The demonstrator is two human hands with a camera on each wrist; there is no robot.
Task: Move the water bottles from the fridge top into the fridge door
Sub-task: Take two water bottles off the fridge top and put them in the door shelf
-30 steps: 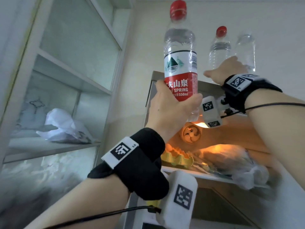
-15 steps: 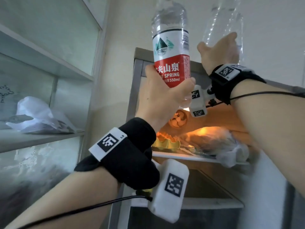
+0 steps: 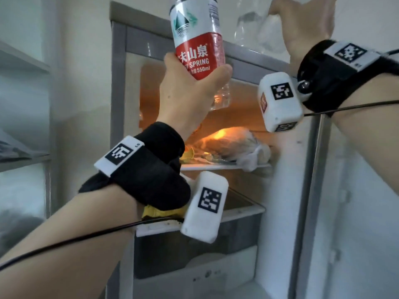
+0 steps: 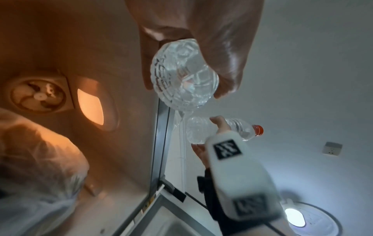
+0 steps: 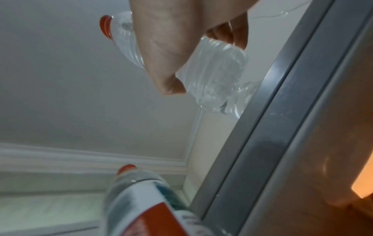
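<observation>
My left hand (image 3: 187,91) grips a labelled water bottle (image 3: 197,44) by its lower half, upright in front of the lit fridge opening. Its ribbed base (image 4: 184,75) shows between my fingers in the left wrist view. My right hand (image 3: 302,22) is up at the fridge top (image 3: 248,53), fingers curled round an unlabelled clear bottle (image 5: 212,71) with a red cap (image 5: 106,27). That bottle (image 4: 201,129) is tilted, its base past the top's front edge. Whether it still touches the top is unclear.
Another clear bottle (image 3: 246,26) stands on the fridge top beside the gripped one. Inside, bagged food (image 3: 233,143) lies on a glass shelf above a drawer (image 3: 216,234). The white inner side of the door (image 3: 356,212) is at right, a shelf unit (image 3: 26,156) at left.
My left hand has brought the labelled bottle down a little, its base now below the fridge's top edge. My right hand stays closed round the clear bottle on top. My view has tilted downward.
</observation>
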